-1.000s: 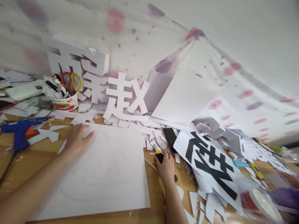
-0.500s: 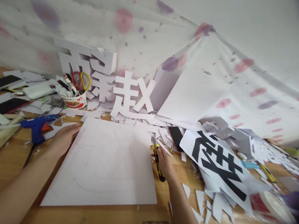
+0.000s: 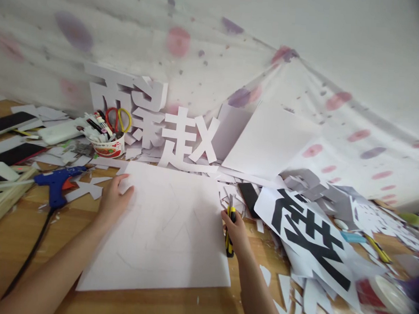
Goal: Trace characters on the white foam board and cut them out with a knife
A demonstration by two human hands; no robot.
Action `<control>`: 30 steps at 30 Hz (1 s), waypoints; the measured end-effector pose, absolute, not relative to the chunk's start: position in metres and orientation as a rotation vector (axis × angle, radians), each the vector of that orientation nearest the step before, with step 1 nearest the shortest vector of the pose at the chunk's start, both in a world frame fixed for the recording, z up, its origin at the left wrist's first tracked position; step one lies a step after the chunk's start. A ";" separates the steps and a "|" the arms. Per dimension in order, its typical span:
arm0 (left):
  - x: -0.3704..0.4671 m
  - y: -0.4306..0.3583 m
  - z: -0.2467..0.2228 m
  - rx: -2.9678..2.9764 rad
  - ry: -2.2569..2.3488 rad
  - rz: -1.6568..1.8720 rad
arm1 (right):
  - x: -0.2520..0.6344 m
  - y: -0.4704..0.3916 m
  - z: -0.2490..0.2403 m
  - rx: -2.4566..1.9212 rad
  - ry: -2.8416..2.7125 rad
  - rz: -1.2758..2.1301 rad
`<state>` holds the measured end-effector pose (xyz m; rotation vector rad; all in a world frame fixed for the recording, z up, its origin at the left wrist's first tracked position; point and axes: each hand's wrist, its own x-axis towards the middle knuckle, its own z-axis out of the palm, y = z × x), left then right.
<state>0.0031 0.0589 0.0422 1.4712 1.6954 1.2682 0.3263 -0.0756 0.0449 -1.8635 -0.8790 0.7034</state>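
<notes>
A white foam board (image 3: 164, 220) with faint pencil lines lies flat in front of me on the wooden table. My left hand (image 3: 119, 197) rests on its upper left edge, thumb and fingers apart. In my right hand (image 3: 236, 228) is a yellow and black utility knife (image 3: 230, 233), fingers wrapped around it, its blade end pointing away from me beside the board's right edge. Behind the board stands a white cut-out character (image 3: 182, 137), with a thicker white raised character (image 3: 149, 95) to its left.
At left are a blue glue gun (image 3: 58, 183) with a black cord and a paper cup (image 3: 109, 147) of pens and scissors. A black phone (image 3: 248, 199), a printed character sheet (image 3: 311, 232), a second cutter (image 3: 378, 249) and a tape roll (image 3: 388, 297) lie right, among foam scraps.
My left hand has moved from the board's left edge onto its upper surface. The board sits slightly further right in view, and the knife in my right hand has turned more upright.
</notes>
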 end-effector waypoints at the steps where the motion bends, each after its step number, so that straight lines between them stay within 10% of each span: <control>1: 0.007 0.061 0.044 1.570 1.742 1.203 | 0.328 -0.074 0.046 -1.878 -0.872 0.664; 30: 0.022 0.048 0.001 2.575 1.509 0.615 | 0.261 -0.078 0.085 -2.010 -2.044 0.728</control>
